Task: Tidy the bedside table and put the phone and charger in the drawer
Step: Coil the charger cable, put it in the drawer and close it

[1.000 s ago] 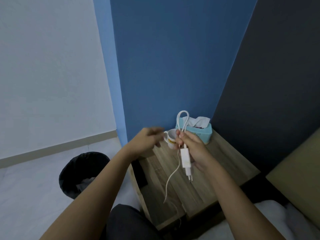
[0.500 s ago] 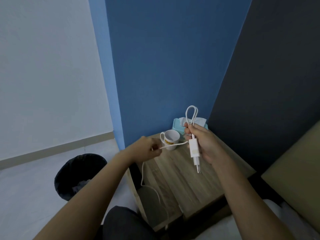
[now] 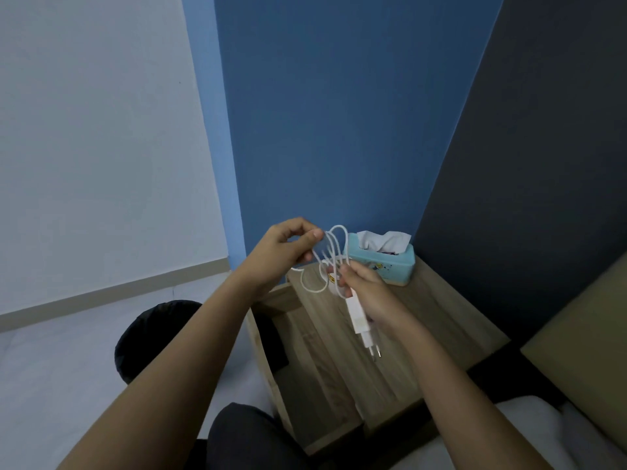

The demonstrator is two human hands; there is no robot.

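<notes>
My right hand (image 3: pixel 369 293) grips a white charger (image 3: pixel 359 320) with its plug prongs pointing down, above the wooden bedside table (image 3: pixel 424 320). Several loops of the white cable (image 3: pixel 334 252) rise from that grip. My left hand (image 3: pixel 288 249) pinches the cable just left of the loops, a little higher than the right hand. The drawer (image 3: pixel 315 378) stands pulled out at the table's front, showing wood inside. A white mug is almost fully hidden behind the cable and my right hand. No phone is visible.
A teal tissue box (image 3: pixel 383 262) sits at the table's back corner against the blue wall. A black bin (image 3: pixel 152 337) stands on the floor to the left, behind my left forearm. A bed edge (image 3: pixel 576 334) lies to the right.
My left hand has risen from low left to beside the right hand, bringing the loose cable up into more loops. The hanging tail is gone from over the drawer.
</notes>
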